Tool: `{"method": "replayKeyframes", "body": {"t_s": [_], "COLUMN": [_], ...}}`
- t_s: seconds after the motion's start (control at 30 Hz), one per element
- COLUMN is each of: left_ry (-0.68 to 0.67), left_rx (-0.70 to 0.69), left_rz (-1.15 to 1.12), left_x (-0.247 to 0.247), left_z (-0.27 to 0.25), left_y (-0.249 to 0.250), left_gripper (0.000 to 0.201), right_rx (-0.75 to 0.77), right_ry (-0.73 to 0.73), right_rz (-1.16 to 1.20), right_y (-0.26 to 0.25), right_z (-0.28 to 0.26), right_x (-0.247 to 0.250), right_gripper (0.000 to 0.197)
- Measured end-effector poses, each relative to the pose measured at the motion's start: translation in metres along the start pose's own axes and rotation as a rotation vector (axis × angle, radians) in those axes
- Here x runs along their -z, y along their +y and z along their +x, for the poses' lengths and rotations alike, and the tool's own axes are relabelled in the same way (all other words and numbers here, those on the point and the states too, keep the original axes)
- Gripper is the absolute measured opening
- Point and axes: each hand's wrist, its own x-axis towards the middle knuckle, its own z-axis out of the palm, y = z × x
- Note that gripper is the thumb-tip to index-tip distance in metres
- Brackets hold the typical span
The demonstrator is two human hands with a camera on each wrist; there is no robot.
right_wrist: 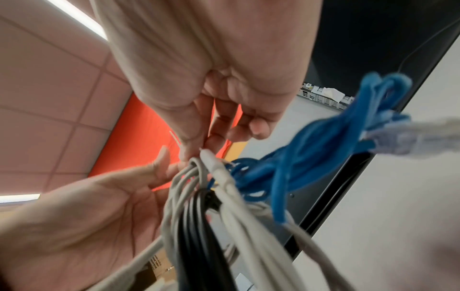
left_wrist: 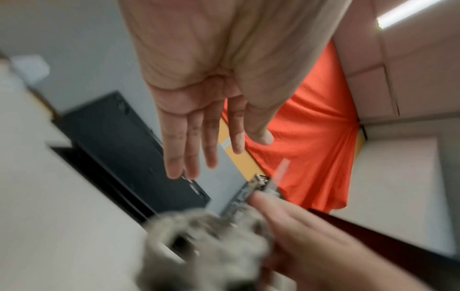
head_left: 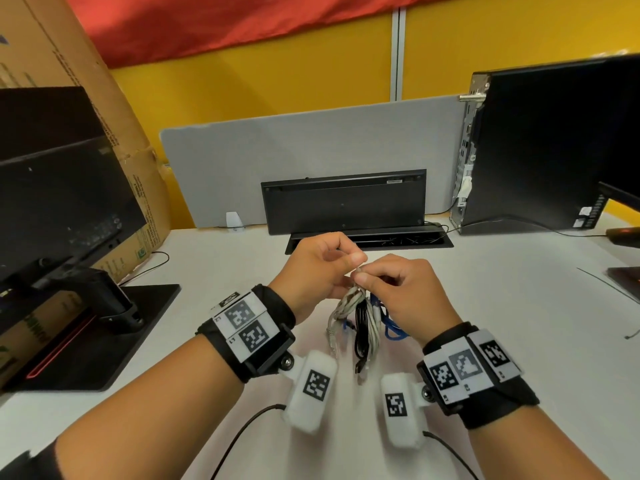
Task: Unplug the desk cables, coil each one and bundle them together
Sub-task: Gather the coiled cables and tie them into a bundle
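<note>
Now the right hand (head_left: 398, 289) pinches the top of the coiled cables (head_left: 360, 320) (grey, black and blue), lifting them just above the surface (head_left: 502, 323) so they hang together; the left hand (head_left: 318, 268) looks released in the wrist view, probably repositioning to cinch the bundle.

grey cable (right_wrist: 248, 226) | blue cable (right_wrist: 311, 149) | black cable (right_wrist: 194, 236) | white desk (head_left: 485, 306)
</note>
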Motion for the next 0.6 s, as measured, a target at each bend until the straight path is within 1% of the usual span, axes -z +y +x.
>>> {"method": "replayKeyframes", "body": {"t_s": [0.07,0.13,0.2,0.23,0.3,0.4,0.47,0.53,0.6], "left_ry": [0.031,0.095,0.155,0.163,0.117,-0.042,-0.118,-0.15,-0.175], "left_rx": [-0.001,-0.011,-0.01,0.008,0.08,0.238,0.348,0.443,0.509], "left_rz": [0.033,0.1,0.23,0.314,0.539,0.96,1.208,1.366,1.428], "left_x": [0.007,0.02,0.037,0.047,0.064,0.081,0.083,0.083,0.08], "left_z": [0.002,0.005,0.007,0.008,0.007,0.005,0.005,0.005,0.003], "left_y": [0.002,0.003,0.002,0.0,-0.006,-0.019,-0.028,-0.038,-0.049], "left_gripper": [0.013,0.016,0.015,0.014,0.014,0.021,0.029,0.037,0.044], "right_rx": [0.021,0.042,0.062,0.073,0.093,0.1,0.099,0.099,0.1], "right_ry": [0.012,0.022,0.025,0.025,0.027,0.025,0.02,0.002,-0.021], "right_rz": [-0.041,-0.085,-0.122,-0.135,-0.152,-0.17,-0.189,-0.209,-0.235], "right_y": [0.0,0.002,0.004,0.004,0.006,0.008,0.009,0.009,0.009], "right_z": [0.0,-0.001,-0.001,-0.001,-0.001,-0.001,-0.002,-0.003,-0.004], "right_x": [0.0,0.0,0.001,0.001,0.0,-0.002,-0.003,-0.003,-0.004], "right_gripper": [0.008,0.008,0.01,0.011,0.013,0.017,0.019,0.02,0.021]}}
